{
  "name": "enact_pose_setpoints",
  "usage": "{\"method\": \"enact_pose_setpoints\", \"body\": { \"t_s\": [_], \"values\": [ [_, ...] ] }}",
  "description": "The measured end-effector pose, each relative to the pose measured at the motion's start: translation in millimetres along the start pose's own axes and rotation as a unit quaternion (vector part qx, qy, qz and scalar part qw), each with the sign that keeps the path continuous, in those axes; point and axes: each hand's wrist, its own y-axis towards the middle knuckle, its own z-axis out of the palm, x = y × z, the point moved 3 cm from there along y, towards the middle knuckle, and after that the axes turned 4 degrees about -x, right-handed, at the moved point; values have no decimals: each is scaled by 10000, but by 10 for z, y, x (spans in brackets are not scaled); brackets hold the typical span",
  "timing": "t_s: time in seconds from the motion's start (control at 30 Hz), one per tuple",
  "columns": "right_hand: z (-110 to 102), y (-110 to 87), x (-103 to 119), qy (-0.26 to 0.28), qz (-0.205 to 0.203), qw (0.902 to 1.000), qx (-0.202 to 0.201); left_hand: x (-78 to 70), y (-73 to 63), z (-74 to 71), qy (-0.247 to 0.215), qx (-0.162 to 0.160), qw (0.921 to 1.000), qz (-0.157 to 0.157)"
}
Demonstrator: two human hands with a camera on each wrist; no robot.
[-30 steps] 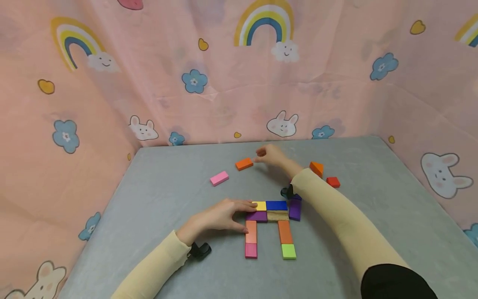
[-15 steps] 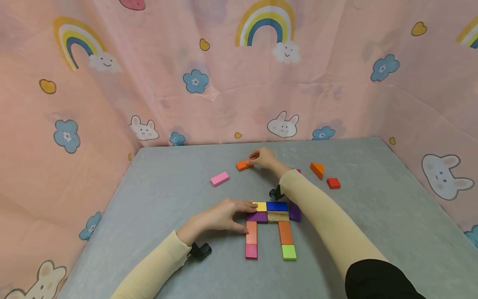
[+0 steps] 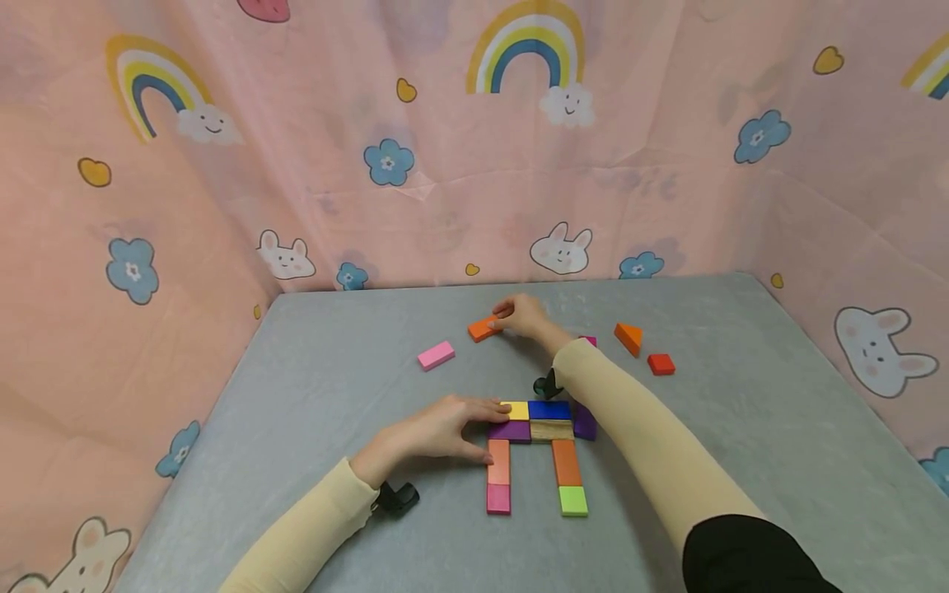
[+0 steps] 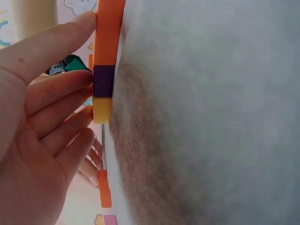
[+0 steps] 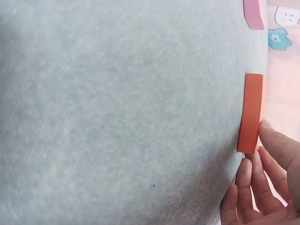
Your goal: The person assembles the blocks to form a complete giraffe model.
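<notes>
In the head view my left hand (image 3: 437, 428) rests at the left side of a flat arrangement of wooden blocks. Its fingers are extended over the yellow block (image 3: 517, 410), and the thumb lies by the salmon-orange block (image 3: 498, 461). The left wrist view shows these fingertips along the sides of the orange, purple (image 4: 103, 81) and yellow blocks. Farther back, my right hand (image 3: 525, 316) pinches the right end of an orange rectangular block (image 5: 251, 112) lying on the table, thumb on its upper side and fingers at its end.
A pink block (image 3: 436, 355) lies left of the orange one. An orange triangular block (image 3: 628, 338) and a red block (image 3: 661, 364) lie at the right. The arrangement includes blue (image 3: 549, 410), wood-grain (image 3: 552, 430) and lime-green (image 3: 573, 501) blocks. My right sleeve partly covers a purple block (image 3: 585, 423).
My right hand has moved left to the orange rectangular block and taken its right end between thumb and fingers. My left hand has stayed in place.
</notes>
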Motion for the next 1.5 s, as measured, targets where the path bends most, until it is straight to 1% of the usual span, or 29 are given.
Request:
{"method": "enact_pose_setpoints", "body": {
  "t_s": [0.17,0.27,0.5,0.63,0.8,0.97,1.07,1.27,1.5],
  "values": [
    [15,14,-8,127,-43,9999,60,4,-6,5,-27,-13,10000,-17],
    [13,13,-9,176,-187,9995,160,5,-5,8,-47,-14,10000,-25],
    [0,-30,8,400,-519,9955,690,7,-5,8,-137,0,9999,-86],
    [-8,-56,33,424,-693,9923,935,4,-9,6,-159,2,9998,-90],
    [-41,-90,57,351,-788,9915,971,-1,-11,6,-158,-2,9998,-95],
    [-73,-96,17,521,-798,9913,908,-4,-13,6,-169,1,9998,-120],
    [-72,-99,-18,396,-886,9900,1021,-3,-13,8,-148,8,9998,-125],
    [-58,-145,-15,-8,-1025,9867,1265,3,-17,15,-98,-22,9999,-80],
    [-45,-149,-13,-363,-1167,9841,1288,-3,-12,7,-97,-60,9999,-31]
  ]
}}
